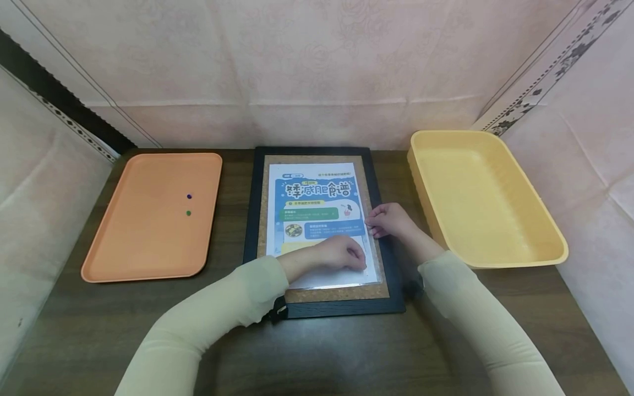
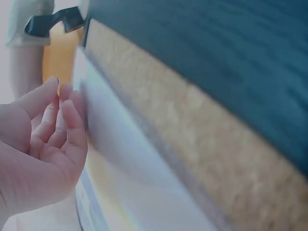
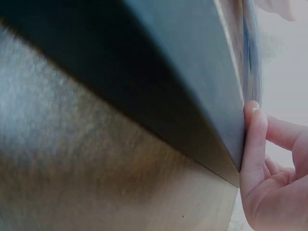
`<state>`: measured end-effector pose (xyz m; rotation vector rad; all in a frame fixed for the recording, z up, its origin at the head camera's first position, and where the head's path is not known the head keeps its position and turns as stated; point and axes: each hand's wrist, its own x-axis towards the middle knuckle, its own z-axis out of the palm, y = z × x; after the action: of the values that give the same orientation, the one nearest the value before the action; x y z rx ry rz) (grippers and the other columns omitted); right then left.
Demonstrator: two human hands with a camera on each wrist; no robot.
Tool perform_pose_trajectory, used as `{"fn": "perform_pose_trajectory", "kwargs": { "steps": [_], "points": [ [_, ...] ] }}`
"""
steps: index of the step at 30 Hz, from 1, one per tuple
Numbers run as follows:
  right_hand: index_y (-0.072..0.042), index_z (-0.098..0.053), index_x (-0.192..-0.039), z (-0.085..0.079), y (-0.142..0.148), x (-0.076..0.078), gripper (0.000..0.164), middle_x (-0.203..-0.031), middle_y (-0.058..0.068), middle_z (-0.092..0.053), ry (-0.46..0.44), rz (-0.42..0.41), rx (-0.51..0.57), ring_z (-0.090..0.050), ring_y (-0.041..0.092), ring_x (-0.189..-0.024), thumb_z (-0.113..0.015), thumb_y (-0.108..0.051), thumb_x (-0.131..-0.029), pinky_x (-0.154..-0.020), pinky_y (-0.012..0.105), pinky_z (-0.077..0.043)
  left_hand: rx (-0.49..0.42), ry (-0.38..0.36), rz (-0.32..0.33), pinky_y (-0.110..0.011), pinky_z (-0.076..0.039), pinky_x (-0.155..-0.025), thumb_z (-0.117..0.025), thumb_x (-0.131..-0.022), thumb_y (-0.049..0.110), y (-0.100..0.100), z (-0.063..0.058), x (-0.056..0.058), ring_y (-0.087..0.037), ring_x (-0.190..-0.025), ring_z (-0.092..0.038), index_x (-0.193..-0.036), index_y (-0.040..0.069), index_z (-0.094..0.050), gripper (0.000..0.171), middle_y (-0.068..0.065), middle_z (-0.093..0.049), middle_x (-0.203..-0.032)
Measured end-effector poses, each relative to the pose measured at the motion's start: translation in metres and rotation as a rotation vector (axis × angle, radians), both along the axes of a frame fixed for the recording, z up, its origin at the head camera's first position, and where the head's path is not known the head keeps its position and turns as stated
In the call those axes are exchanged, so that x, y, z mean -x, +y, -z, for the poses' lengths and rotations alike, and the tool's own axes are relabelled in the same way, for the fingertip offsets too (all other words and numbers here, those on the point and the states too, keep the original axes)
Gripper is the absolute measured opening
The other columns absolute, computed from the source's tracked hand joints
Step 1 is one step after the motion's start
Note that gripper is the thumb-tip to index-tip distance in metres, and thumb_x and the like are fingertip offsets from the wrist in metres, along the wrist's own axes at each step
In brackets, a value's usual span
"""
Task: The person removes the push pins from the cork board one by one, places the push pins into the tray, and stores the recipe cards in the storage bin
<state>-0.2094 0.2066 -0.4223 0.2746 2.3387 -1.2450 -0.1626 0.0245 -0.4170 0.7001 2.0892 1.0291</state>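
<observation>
A printed poster (image 1: pixel 317 217) in a clear plastic sleeve lies on a framed cork board (image 1: pixel 337 295). My left hand (image 1: pixel 343 253) is over the poster's lower part. Its thumb and forefinger pinch a tiny pin (image 2: pixel 58 83), mostly hidden by the fingertips, with a dark end and a thin yellowish bit showing. At the poster's right edge, my right hand (image 1: pixel 389 220) pinches the sleeve's rim between thumb and finger. The right wrist view shows these fingertips (image 3: pixel 255 109) at the sleeve's edge, beside the board's dark frame (image 3: pixel 202 91).
An orange tray (image 1: pixel 143 236) on the left bears a small blue pin (image 1: pixel 189 196) and a green pin (image 1: pixel 188 213). To the right stands a deep yellow bin (image 1: pixel 490 203). Cloth walls (image 1: pixel 317 66) bound the wooden table (image 1: pixel 317 357) at the back and sides.
</observation>
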Motion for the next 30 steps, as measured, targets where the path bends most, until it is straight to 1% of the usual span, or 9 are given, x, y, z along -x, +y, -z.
{"fn": "perform_pose_trajectory", "kwargs": {
  "steps": [6, 11, 14, 16, 19, 23, 27, 30],
  "points": [
    [0.005, -0.058, -0.107, 0.0, 0.0, 0.0, 0.027, -0.087, 0.014, -0.062, 0.0, -0.006, -0.013, -0.064, 0.012, -0.063, -0.062, -0.015, -0.09, -0.064, 0.023, -0.055, -0.035, -0.066, -0.094, -0.018, -0.042, -0.059, -0.063, -0.088, 0.02, -0.011, -0.008, 0.007, -0.01, -0.062, -0.053, -0.091, 0.008, -0.07, 0.014, -0.002, -0.06, -0.067],
    [0.003, -0.059, -0.108, -0.001, 0.0, -0.001, 0.028, -0.089, 0.014, -0.063, -0.004, -0.008, -0.018, -0.065, 0.013, -0.064, -0.063, -0.017, -0.09, -0.065, 0.023, -0.054, -0.044, -0.07, -0.116, -0.019, -0.041, -0.06, -0.063, -0.089, 0.022, -0.022, -0.017, 0.011, -0.011, -0.062, -0.051, -0.092, 0.007, -0.07, 0.017, -0.002, -0.059, -0.067],
    [0.003, -0.059, -0.108, -0.002, 0.0, -0.001, 0.028, -0.089, 0.013, -0.063, -0.006, -0.008, -0.019, -0.065, 0.013, -0.064, -0.063, -0.018, -0.089, -0.064, 0.023, -0.054, -0.048, -0.074, -0.127, -0.02, -0.041, -0.06, -0.063, -0.089, 0.021, -0.029, -0.019, 0.014, -0.012, -0.061, -0.051, -0.093, 0.007, -0.07, 0.017, -0.003, -0.059, -0.068],
    [0.003, -0.059, -0.108, -0.002, -0.001, -0.001, 0.028, -0.089, 0.014, -0.063, -0.006, -0.007, -0.017, -0.064, 0.013, -0.064, -0.063, -0.017, -0.089, -0.064, 0.023, -0.054, -0.045, -0.081, -0.142, -0.021, -0.043, -0.062, -0.063, -0.089, 0.021, -0.033, -0.02, 0.015, -0.013, -0.063, -0.053, -0.093, 0.008, -0.07, 0.016, -0.004, -0.061, -0.07],
    [0.003, -0.059, -0.107, -0.001, -0.001, -0.001, 0.028, -0.09, 0.015, -0.063, -0.004, -0.002, -0.019, -0.064, 0.013, -0.064, -0.063, -0.017, -0.089, -0.063, 0.023, -0.054, -0.034, -0.086, -0.173, -0.022, -0.046, -0.066, -0.064, -0.088, 0.023, -0.04, -0.019, 0.018, -0.016, -0.07, -0.057, -0.094, 0.01, -0.07, 0.016, -0.005, -0.064, -0.08],
    [0.003, -0.059, -0.107, -0.001, 0.0, -0.002, 0.028, -0.093, 0.017, -0.064, 0.009, 0.0, -0.024, -0.065, 0.015, -0.066, -0.063, -0.018, -0.089, -0.065, 0.023, -0.055, -0.031, -0.093, -0.222, -0.025, -0.047, -0.069, -0.064, -0.088, 0.024, -0.051, -0.02, 0.023, -0.017, -0.074, -0.058, -0.098, 0.01, -0.069, 0.018, -0.007, -0.065, -0.086],
    [0.002, -0.059, -0.107, 0.0, 0.0, -0.003, 0.028, -0.096, 0.018, -0.064, 0.02, 0.002, -0.023, -0.066, 0.016, -0.068, -0.064, -0.019, -0.089, -0.066, 0.023, -0.055, -0.034, -0.1, -0.264, -0.026, -0.046, -0.068, -0.063, -0.089, 0.023, -0.064, -0.023, 0.026, -0.016, -0.069, -0.054, -0.101, 0.006, -0.068, 0.021, -0.006, -0.061, -0.076],
    [0.002, -0.059, -0.106, 0.001, 0.001, -0.003, 0.027, -0.096, 0.018, -0.064, 0.024, 0.002, -0.023, -0.067, 0.017, -0.069, -0.064, -0.019, -0.089, -0.067, 0.023, -0.055, -0.031, -0.092, -0.295, -0.025, -0.046, -0.067, -0.062, -0.089, 0.023, -0.075, -0.024, 0.028, -0.015, -0.068, -0.054, -0.103, 0.004, -0.068, 0.024, -0.005, -0.059, -0.073]
  ]
}}
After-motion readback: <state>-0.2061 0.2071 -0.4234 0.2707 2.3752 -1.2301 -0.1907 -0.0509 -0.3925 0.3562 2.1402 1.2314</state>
